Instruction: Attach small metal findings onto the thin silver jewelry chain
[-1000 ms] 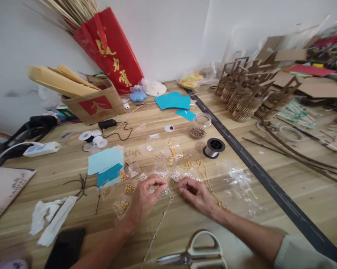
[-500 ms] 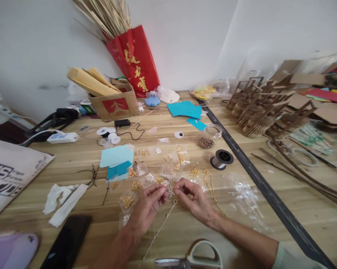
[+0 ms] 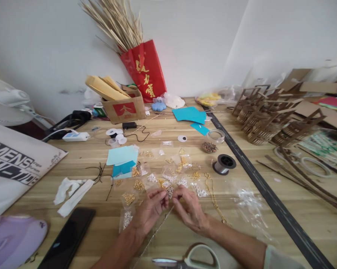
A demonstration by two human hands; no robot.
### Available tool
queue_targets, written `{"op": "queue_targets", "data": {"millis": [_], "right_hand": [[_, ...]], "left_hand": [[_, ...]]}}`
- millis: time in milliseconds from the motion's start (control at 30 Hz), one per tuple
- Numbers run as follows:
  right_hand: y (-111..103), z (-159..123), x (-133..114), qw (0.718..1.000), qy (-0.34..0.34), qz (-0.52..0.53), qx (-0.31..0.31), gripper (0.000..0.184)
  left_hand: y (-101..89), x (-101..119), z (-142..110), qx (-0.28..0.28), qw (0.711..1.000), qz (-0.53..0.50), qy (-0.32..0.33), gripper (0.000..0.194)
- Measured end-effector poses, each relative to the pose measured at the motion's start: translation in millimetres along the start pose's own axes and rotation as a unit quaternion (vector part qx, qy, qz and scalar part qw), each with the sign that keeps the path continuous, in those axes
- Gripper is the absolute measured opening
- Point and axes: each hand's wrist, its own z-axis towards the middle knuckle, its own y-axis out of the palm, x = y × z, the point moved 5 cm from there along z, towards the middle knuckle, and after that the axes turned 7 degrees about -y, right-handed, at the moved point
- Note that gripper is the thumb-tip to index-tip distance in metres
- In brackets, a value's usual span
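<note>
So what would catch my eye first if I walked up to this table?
Probably the bright red bag leaning against the wall at the back, dried stalks fanning out of its top. Then the cluster of brown woven baskets at the back right, and, nearer, both hands close together among little packets of gold and silver beads.

Pale wood-grain table [image 3: 101,186], smooth, scissors' blades [image 3: 166,262] shiny metal, phone [image 3: 67,239] glossy black
</note>
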Motion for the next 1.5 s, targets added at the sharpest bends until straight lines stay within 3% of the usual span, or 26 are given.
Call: {"op": "queue_targets", "data": {"millis": [500, 967, 1500], "right_hand": [[7, -4, 10, 0.999, 0.036, 0.011, -0.017, 0.012], [5, -1, 4, 0.999, -0.036, -0.023, -0.013, 0.012], [7, -4, 5, 0.999, -0.035, -0.029, -0.023, 0.011]], "left_hand": [[-12.9, -12, 9, -0.02, 1.0, 0.002, 0.015, 0.02], [-6.0, -10, 6, -0.036, 0.999, 0.001, 0.015, 0.024], [-9.9, -13, 9, -0.034, 0.999, -0.001, 0.014, 0.023]]}}
